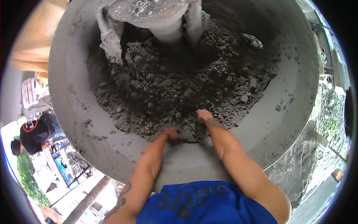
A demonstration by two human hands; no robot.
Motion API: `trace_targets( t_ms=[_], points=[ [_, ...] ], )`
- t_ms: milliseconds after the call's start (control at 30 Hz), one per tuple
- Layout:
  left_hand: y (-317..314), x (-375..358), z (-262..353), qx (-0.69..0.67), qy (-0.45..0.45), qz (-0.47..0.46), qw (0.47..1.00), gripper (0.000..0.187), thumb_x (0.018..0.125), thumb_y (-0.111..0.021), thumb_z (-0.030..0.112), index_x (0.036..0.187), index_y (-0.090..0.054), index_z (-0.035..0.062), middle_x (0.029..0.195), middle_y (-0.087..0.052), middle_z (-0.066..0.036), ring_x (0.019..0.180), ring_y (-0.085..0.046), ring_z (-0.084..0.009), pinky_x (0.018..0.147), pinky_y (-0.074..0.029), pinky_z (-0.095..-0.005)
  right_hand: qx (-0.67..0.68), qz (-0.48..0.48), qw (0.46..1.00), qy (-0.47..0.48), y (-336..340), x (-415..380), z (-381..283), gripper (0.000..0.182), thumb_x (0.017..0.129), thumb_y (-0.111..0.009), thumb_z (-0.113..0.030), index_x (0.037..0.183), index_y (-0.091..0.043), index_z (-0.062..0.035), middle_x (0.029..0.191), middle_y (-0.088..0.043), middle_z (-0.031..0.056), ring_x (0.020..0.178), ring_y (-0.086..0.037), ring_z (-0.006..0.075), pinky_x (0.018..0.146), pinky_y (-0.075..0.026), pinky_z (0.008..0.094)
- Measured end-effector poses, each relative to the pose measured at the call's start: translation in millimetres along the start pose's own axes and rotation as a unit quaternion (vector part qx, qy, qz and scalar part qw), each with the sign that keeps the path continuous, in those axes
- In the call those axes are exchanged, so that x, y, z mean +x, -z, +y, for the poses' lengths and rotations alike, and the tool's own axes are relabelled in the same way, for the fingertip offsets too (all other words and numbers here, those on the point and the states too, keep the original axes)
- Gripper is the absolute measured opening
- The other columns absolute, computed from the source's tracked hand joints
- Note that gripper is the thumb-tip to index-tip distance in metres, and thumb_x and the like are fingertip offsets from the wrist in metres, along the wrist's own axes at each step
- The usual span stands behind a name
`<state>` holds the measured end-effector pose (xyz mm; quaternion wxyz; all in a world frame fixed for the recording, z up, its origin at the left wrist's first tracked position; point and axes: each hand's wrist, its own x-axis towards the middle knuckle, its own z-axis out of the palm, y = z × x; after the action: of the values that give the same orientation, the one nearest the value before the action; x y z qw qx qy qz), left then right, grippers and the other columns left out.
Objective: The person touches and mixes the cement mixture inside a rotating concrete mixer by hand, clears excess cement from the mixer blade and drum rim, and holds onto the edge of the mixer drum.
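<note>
Both arms reach down into a large round mixer drum (287, 112) with grey, dust-coated walls. A damp, crumbly cement mix (175, 91) lies across its bottom. My left hand (172, 133) is at the near edge of the mix, smeared by motion, so its fingers cannot be made out. To its right and slightly farther in, my right hand (203, 115) is closed over the mix. Grey material sits around and under its fingers, and what they hold is hidden.
A caked central hub (149, 13) with a mixing arm (110, 41) hanging from it stands in the far part of the drum. Outside on the left are stacked bags (29, 93) and another person in a dark shirt (35, 132). Rubble (332, 115) lies at right.
</note>
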<state>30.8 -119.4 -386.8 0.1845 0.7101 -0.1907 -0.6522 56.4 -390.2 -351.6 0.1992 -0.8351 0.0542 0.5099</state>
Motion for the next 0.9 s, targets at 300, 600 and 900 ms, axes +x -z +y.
trace_targets(
  t_ms=[300, 600, 900],
  points=[
    [77.1, -44.1, 105.7, 0.066, 0.128, -0.070, 0.987, 0.079, 0.079, -0.065, 0.047, 0.149, -0.042, 0.0170, 0.154, -0.039, -0.014, 0.138, -0.042, -0.0343, 0.111, -0.039, -0.0477, -0.034, -0.229, 0.970, -0.080, 57.2, -70.4, 9.4, 0.051, 0.077, -0.078, -0.036, 0.117, -0.069, -0.0077, 0.122, -0.068, 0.0086, 0.109, -0.067, 0.0272, 0.091, -0.055, 0.0415],
    [21.7, -17.7, 104.7, 0.039, 0.062, -0.052, 0.996, 0.074, 0.078, -0.065, 0.044, 0.143, -0.050, 0.0126, 0.148, -0.047, -0.016, 0.133, -0.048, -0.0335, 0.108, -0.041, -0.0459, -0.106, -0.244, 0.962, -0.058, 3.4, -44.6, 4.5, 0.075, 0.068, -0.078, -0.063, 0.124, -0.068, -0.0145, 0.123, -0.068, 0.0069, 0.111, -0.066, 0.0262, 0.094, -0.053, 0.0389],
    [26.4, -41.9, 126.7, 0.083, 0.132, -0.098, 0.983, 0.054, 0.078, -0.064, 0.035, 0.123, -0.067, 0.0047, 0.130, -0.063, -0.016, 0.118, -0.061, -0.0299, 0.098, -0.048, -0.0438, -0.123, -0.224, 0.967, 0.024, -7.8, -45.7, -16.7, 0.044, 0.085, -0.063, -0.037, 0.123, -0.067, -0.0142, 0.121, -0.068, 0.0108, 0.111, -0.065, 0.0299, 0.093, -0.052, 0.0404]
  ],
)
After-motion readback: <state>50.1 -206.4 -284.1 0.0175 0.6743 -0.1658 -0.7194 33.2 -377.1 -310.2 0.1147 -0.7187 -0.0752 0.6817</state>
